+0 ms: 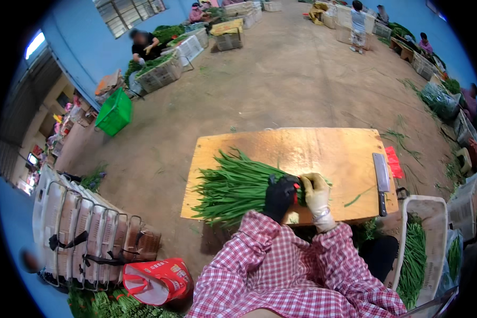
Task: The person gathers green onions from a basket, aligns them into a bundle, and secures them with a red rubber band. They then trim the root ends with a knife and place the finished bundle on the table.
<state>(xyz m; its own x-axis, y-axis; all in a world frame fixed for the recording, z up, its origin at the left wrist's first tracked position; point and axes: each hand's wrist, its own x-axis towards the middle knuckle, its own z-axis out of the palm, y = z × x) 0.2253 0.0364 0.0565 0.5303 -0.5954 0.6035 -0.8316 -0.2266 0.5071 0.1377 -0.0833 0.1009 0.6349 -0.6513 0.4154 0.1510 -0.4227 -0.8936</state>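
A thick bunch of long green chives [233, 186] lies on the wooden board [323, 151], its loose leaf tips fanned out to the left. My left hand [280, 197], in a black glove, is wrapped round the bunch near its right end. Against that same end is my right hand [316, 192], in a pale yellow glove, its fingers closed at the stalks. A bit of red band [296, 199] shows between the two hands; which fingers hold it is hidden. Toward the board's right edge lies a cleaver [381, 180] with a black handle, touched by neither hand.
At my right stands a white crate [441, 212] holding green stalks [412, 259]. Stacked crates [90, 228] and a red bag [161, 281] are at my left. A green basket [114, 112] stands farther off. Other people work beside crates along both walls; one person [358, 29] stands at the back.
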